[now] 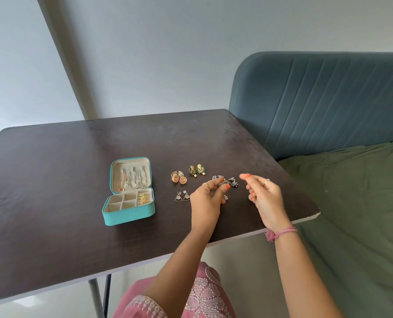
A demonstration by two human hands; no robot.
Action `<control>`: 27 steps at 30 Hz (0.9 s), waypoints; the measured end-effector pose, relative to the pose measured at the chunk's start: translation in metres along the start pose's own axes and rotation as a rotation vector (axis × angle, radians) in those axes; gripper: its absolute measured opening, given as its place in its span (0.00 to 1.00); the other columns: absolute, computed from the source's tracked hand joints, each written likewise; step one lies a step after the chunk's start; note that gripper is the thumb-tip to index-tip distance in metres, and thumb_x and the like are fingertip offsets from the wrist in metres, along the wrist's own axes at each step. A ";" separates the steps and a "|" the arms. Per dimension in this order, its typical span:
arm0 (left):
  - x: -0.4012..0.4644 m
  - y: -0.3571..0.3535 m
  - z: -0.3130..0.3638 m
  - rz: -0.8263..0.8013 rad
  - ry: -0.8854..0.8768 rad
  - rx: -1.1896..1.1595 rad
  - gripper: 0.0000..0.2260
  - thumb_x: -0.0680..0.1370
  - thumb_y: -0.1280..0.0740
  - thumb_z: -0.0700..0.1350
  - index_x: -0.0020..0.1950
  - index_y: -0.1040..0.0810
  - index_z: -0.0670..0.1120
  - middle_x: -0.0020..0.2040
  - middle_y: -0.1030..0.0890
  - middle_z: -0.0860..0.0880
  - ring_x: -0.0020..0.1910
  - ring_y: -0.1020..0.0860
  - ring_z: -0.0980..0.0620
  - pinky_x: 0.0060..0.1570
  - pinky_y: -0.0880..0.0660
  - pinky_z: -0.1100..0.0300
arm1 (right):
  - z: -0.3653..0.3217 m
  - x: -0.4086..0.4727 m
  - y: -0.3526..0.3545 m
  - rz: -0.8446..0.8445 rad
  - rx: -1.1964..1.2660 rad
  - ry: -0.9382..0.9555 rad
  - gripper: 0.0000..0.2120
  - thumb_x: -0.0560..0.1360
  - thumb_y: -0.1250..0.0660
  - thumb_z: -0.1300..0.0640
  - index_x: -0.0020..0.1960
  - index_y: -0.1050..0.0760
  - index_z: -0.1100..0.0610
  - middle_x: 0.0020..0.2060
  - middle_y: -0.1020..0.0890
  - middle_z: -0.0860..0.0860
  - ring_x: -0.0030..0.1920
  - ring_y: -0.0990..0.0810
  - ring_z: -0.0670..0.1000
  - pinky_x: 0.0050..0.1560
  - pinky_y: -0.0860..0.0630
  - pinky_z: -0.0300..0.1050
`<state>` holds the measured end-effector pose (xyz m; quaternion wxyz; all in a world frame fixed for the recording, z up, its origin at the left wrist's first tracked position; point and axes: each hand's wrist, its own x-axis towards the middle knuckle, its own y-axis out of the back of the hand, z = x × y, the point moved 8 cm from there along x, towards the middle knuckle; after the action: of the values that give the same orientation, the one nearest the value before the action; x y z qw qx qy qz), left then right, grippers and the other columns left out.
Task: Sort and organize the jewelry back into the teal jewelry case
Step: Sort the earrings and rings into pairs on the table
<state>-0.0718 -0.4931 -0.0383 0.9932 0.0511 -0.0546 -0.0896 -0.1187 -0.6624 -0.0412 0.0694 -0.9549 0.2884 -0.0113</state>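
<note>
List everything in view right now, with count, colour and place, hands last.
Teal jewelry case: one, open, table left.
Chains: several, gold and silver, in case lid.
Gold rings: several, case's right slot.
Round gold earrings: two, right of case.
Green-gold earrings: two, farther back.
Triangular earrings: two, dark-framed, near left hand.
Dark silver earrings: cluster, between hands.
Dark wooden table: one.
Blue sofa: one, right.
Left hand: pinches silver earring.
Right hand: fingers loosely curled, holds nothing visible.

A dark wood-grain surface (53,180) is seen. An open teal jewelry case (129,198) is set left of centre. To its right, gold round earrings (179,177), green-and-gold earrings (196,170) farther back, triangular earrings (182,196) nearer, and dark silver pieces (233,182) at the right are laid out.
</note>
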 end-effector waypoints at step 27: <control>0.002 0.013 -0.001 0.083 0.028 -0.058 0.06 0.80 0.37 0.46 0.56 0.24 0.51 0.33 0.21 0.48 0.26 0.26 0.60 0.23 0.30 0.65 | -0.020 0.019 -0.044 -0.211 -1.037 0.364 0.07 0.76 0.32 0.51 0.51 0.18 0.50 0.48 0.25 0.48 0.49 0.24 0.48 0.46 0.30 0.40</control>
<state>-0.0674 -0.4810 -0.0374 0.9978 0.0213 -0.0400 -0.0492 -0.0799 -0.6388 -0.0154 -0.4617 -0.8704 0.1662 -0.0398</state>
